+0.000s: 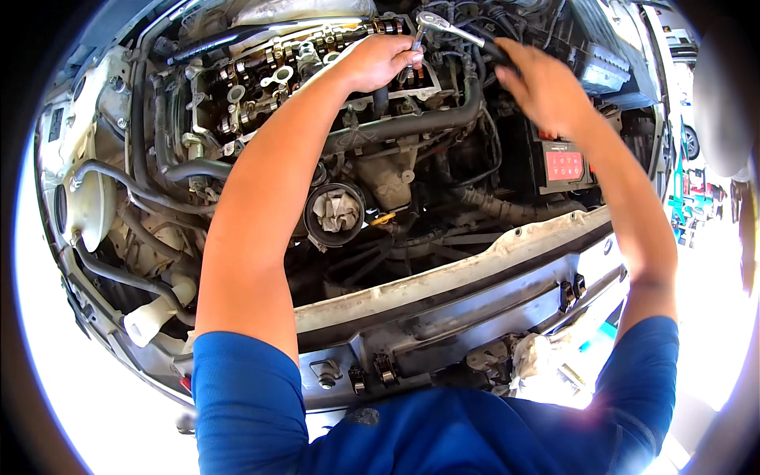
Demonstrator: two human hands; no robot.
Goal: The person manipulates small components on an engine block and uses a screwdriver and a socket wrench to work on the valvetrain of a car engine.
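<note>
An engine with its valve cover off lies before me, its camshafts (pixel 305 54) bare. A ratchet wrench (pixel 455 30) spans from above the engine's right end to my right hand. My right hand (pixel 546 89), slightly blurred, is closed round its dark handle. My left hand (pixel 378 62) is at the other end, with fingers pinched round the extension (pixel 416 54) below the ratchet head. The extension points down into the right end of the cylinder head (pixel 427 89); its lower tip is hidden.
A thick black hose (pixel 404 127) runs along the engine's near side. Nearer stands a round opening (pixel 336 215) stuffed with crumpled paper or cloth. The battery (pixel 564 165) sits at right. A pale front crossmember (pixel 443 269) crosses before me, with several metal clips on the panel (pixel 467 317) below.
</note>
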